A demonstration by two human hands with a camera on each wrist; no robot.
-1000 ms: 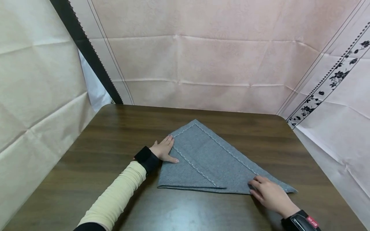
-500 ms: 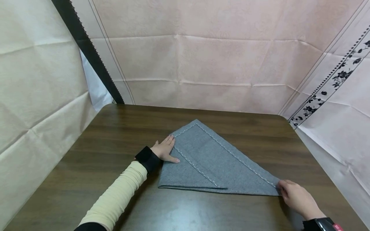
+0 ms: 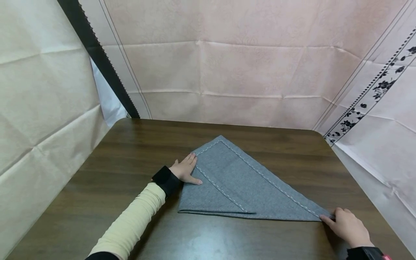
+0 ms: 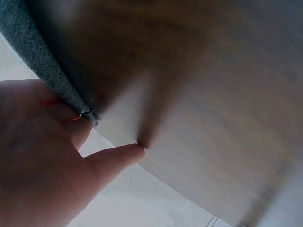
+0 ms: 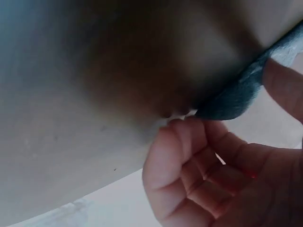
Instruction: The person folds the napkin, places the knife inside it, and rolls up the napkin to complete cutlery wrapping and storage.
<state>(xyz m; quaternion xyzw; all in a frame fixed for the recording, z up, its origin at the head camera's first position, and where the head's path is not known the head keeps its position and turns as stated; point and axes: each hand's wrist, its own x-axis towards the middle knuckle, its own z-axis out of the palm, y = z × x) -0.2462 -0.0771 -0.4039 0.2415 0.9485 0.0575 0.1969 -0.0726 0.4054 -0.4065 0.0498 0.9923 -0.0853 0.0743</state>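
Note:
A grey cloth (image 3: 247,180) with pale stitching along its edges lies folded on the wooden table, roughly a triangle, with a folded flap at its left. On that left side rests my left hand (image 3: 186,169), fingers extended and thumb spread over the fabric. The left wrist view shows the cloth's edge (image 4: 45,59) beside the left hand (image 4: 52,156). At the pointed right corner, my right hand (image 3: 350,226) pinches the cloth. In the right wrist view the thumb lies on the cloth tip (image 5: 232,99) above the curled fingers of the right hand (image 5: 203,175).
The brown wooden table (image 3: 97,195) has rounded far corners. Behind it hangs a creased pale sheet (image 3: 234,72), with another sheet (image 3: 42,108) at the left. A white sheet with a black floral strip (image 3: 383,86) borders the right side.
My right hand has slid rightward along the cloth's lower edge to the pointed corner, which it now pinches. The left hand has stayed in place, and the cloth keeps its shape.

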